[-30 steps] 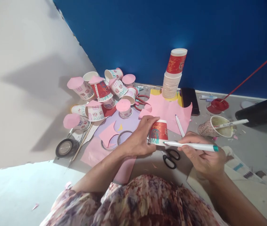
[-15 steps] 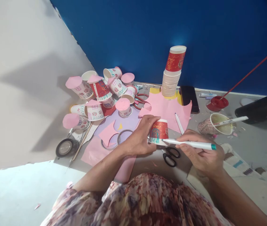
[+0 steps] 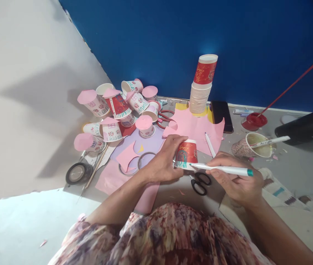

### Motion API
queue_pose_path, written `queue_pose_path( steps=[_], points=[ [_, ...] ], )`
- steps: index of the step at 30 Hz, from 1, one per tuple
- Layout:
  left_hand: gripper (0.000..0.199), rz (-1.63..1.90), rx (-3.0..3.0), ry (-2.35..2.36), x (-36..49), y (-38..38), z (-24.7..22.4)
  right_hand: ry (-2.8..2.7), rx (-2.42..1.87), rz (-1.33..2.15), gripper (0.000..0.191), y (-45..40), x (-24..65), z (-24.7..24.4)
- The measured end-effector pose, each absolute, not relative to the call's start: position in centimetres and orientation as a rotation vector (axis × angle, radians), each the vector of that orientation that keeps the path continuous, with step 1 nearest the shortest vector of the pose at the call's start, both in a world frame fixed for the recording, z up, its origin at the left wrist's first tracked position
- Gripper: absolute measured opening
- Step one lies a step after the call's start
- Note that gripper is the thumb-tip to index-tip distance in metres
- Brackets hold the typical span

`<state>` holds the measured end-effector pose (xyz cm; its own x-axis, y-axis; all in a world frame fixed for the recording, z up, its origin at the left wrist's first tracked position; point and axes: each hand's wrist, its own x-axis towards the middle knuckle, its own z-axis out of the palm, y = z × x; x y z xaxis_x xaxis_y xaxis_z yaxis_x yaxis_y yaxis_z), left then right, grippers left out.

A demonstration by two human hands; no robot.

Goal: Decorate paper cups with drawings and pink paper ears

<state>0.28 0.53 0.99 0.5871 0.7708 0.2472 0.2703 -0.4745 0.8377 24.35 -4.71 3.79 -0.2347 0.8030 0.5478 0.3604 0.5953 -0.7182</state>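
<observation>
A red and white paper cup (image 3: 192,152) is held upside down by my left hand (image 3: 163,162), fingers and thumb around its left side. Green strokes and an arched shape are drawn on the cup. My right hand (image 3: 238,182) grips a white marker (image 3: 228,169) with a green end, and its tip touches or nearly touches the cup's white lower band. Black-handled scissors (image 3: 200,183) lie just below the cup, their blades partly hidden. Beyond the hands, a cut pink sheet (image 3: 192,127) lies with an uncapped pen (image 3: 210,144) on it.
Several decorated cups with pink paper tops (image 3: 144,125) crowd the left. A tall cup stack (image 3: 200,97) stands at the back, beside a phone (image 3: 222,116). Black tape (image 3: 75,173) sits at far left; a patterned cup (image 3: 246,146) and a black cylinder (image 3: 305,125) are right.
</observation>
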Motion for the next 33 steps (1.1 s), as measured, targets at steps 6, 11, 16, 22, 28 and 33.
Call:
queue_pose_path(
  steps=[6, 11, 16, 22, 28, 33],
  points=[
    [0.091, 0.785, 2.033, 0.84, 0.2, 0.6, 1.2, -1.836, -0.938, 0.582, 0.016, -4.8, 24.6, 3.7],
    [0.092, 0.781, 2.013, 0.849, 0.2, 0.5, 1.1, -1.853, -0.897, 0.64, 0.012, -4.8, 24.7, 3.8],
    [0.094, 0.799, 1.996, 0.826, 0.2, 0.5, 0.9, -1.819, -0.949, 0.562, 0.016, -4.9, 24.8, 3.9],
    [0.092, 0.833, 1.941, 0.808, 0.2, 0.6, 0.9, -1.835, -0.972, 0.633, 0.014, -4.8, 25.3, 4.0],
    [0.09, 0.829, 1.885, 0.814, 0.3, 0.4, 0.9, -1.79, -1.055, 0.546, 0.015, -4.8, 25.5, 4.4],
    [0.089, 0.858, 1.822, 0.814, 0.4, 0.5, 0.9, -1.819, -0.976, 0.645, 0.014, -4.8, 25.8, 4.4]
  ],
)
